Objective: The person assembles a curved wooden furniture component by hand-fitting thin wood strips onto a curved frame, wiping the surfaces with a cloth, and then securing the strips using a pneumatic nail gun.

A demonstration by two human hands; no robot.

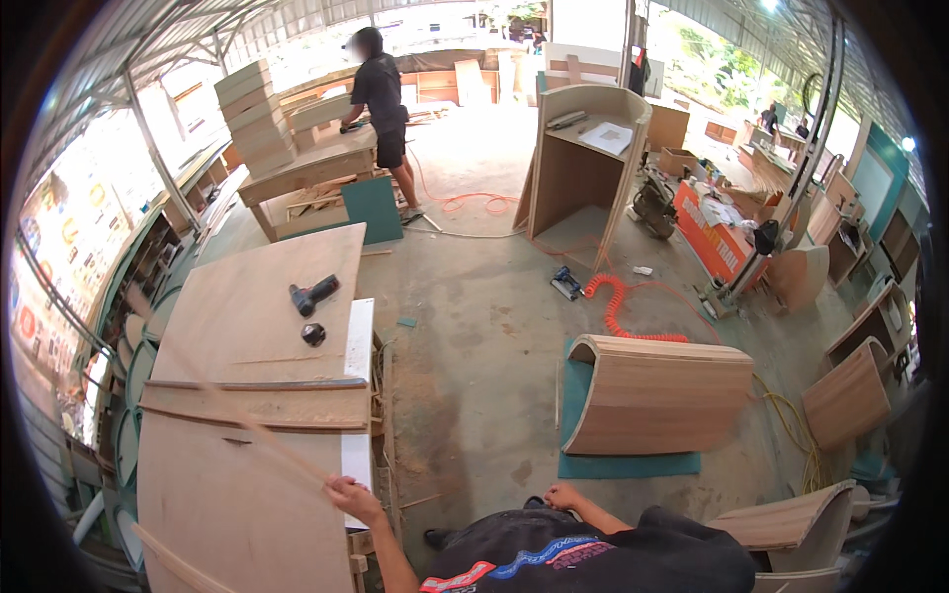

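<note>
My left hand (354, 497) is closed around one end of a long thin wood strip (265, 432). The strip slants up and away to the left over a plywood-topped workbench (242, 504), and its far part is blurred. My right hand (563, 496) hangs in front of my body with its fingers curled, and nothing shows in it. Farther along the bench, a cordless drill (314, 295) lies on its side beside a small black object (313, 334), maybe a battery. A narrow board (255, 406) crosses the bench between the plywood sheets.
A curved wooden panel piece (662, 395) sits on a teal sheet (628, 465) to the right. Beyond it lie a nail gun (565, 283) and a coiled orange air hose (618, 314). A tall curved cabinet (583, 168) stands ahead. Another person (381, 94) works at a far table.
</note>
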